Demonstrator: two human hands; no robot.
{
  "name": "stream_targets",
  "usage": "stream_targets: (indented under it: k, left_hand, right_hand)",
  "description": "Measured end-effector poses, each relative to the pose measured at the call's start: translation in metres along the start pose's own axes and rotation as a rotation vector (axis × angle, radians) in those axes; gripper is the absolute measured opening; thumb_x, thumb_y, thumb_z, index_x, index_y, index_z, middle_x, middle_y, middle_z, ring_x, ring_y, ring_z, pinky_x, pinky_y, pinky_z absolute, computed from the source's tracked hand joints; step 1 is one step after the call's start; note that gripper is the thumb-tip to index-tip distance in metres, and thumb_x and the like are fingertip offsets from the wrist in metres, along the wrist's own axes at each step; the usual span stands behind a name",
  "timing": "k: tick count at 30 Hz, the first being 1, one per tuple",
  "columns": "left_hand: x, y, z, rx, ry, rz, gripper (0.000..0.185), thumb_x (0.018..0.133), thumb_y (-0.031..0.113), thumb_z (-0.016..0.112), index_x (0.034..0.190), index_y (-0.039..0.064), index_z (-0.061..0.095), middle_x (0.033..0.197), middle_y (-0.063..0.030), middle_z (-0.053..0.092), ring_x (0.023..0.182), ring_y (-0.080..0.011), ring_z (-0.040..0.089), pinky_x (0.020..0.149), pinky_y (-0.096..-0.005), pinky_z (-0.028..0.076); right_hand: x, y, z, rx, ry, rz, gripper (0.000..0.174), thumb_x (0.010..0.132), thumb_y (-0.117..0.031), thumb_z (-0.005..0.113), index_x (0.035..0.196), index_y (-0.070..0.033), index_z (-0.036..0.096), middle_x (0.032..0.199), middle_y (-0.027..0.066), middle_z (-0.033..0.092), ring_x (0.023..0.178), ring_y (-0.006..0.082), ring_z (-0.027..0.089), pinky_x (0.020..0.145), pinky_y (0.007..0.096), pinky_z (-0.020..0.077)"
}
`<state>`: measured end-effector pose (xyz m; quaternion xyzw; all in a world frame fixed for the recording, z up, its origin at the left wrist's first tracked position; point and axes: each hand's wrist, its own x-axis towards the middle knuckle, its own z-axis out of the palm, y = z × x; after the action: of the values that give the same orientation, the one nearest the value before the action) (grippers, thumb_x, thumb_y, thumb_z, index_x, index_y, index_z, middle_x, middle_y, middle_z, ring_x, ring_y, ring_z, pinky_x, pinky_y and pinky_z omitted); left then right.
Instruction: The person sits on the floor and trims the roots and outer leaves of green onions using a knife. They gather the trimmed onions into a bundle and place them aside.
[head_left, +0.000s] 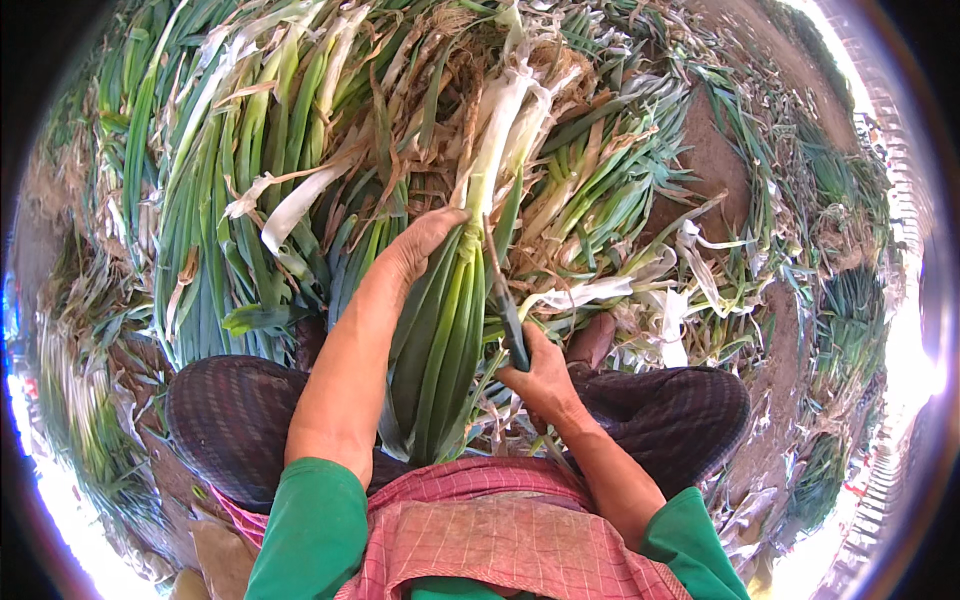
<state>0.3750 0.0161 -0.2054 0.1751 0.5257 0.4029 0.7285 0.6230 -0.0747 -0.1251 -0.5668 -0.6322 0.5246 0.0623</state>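
Note:
My left hand (433, 234) is closed around a leek (484, 184) where its pale stalk meets the green leaves. The leaves fan down toward my lap, and the white stalk points away from me. In my right hand (546, 379) is a knife (504, 300) with a dark handle and a narrow, worn blade. Its blade lies along the right side of the leek, close by the stalk; whether it touches cannot be told. Beyond my left hand are dry, peeled outer leaves and roots (450, 82).
Leeks with long green leaves (217, 225) are heaped at my left. More trimmed-looking leeks (585, 187) lie to the right, beside loose pale peelings (675, 315). Bare soil (705, 165) shows between the piles. My bent knees (232, 427) flank the work area.

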Motion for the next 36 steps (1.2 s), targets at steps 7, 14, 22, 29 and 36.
stream_targets:
  k: [7, 14, 22, 29, 36]
  left_hand:
    - [0.008, -0.003, -0.005, 0.35, 0.024, 0.111, 0.051, 0.097, 0.026, 0.067, 0.139, -0.001, 0.056, 0.116, -0.0121, 0.069, 0.098, -0.0181, 0.064, 0.086, -0.0309, 0.053]
    - [0.034, -0.019, -0.016, 0.271, 0.168, 0.113, 0.047, 0.099, 0.025, 0.062, 0.136, -0.003, 0.058, 0.119, -0.0156, 0.069, 0.103, -0.0213, 0.065, 0.091, -0.0331, 0.051]
    - [0.038, -0.022, -0.013, -0.054, -0.086, 0.008, 0.022, 0.1, 0.022, 0.056, 0.108, 0.006, 0.069, 0.083, -0.0056, 0.07, 0.068, -0.0176, 0.067, 0.063, -0.0331, 0.057]
    - [0.04, -0.025, -0.007, -0.102, -0.131, -0.083, 0.032, 0.093, 0.016, 0.07, 0.123, 0.006, 0.065, 0.096, -0.0075, 0.072, 0.079, -0.0186, 0.069, 0.07, -0.0358, 0.058]
    - [0.024, -0.028, 0.021, 1.117, 0.667, 0.46, 0.056, 0.081, 0.026, 0.078, 0.129, 0.007, 0.057, 0.125, -0.0175, 0.065, 0.114, -0.036, 0.062, 0.098, -0.0508, 0.046]
  right_hand:
    - [-0.005, 0.005, 0.007, -0.035, 0.017, -0.009, 0.041, 0.069, -0.017, 0.074, 0.099, 0.002, 0.052, 0.075, 0.0234, 0.063, 0.074, 0.0419, 0.066, 0.071, 0.0454, 0.0513]
    - [0.001, 0.008, 0.008, -0.032, 0.023, -0.018, 0.04, 0.069, -0.017, 0.073, 0.097, 0.001, 0.051, 0.071, 0.022, 0.062, 0.07, 0.0417, 0.065, 0.069, 0.046, 0.0507]
    - [0.03, 0.002, 0.012, -0.045, 0.09, -0.046, 0.045, 0.069, -0.019, 0.074, 0.103, 0.0, 0.051, 0.079, 0.0253, 0.063, 0.08, 0.0468, 0.064, 0.072, 0.0492, 0.0497]
    - [0.095, -0.008, 0.014, 0.408, 0.198, -0.134, 0.05, 0.072, -0.018, 0.073, 0.115, 0.0, 0.057, 0.09, 0.009, 0.062, 0.083, 0.0215, 0.059, 0.081, 0.0339, 0.0493]
    - [0.112, 0.013, 0.019, 0.606, 0.217, -0.054, 0.042, 0.073, -0.015, 0.072, 0.11, 0.0, 0.06, 0.09, 0.0053, 0.061, 0.08, 0.0155, 0.057, 0.077, 0.0296, 0.0486]
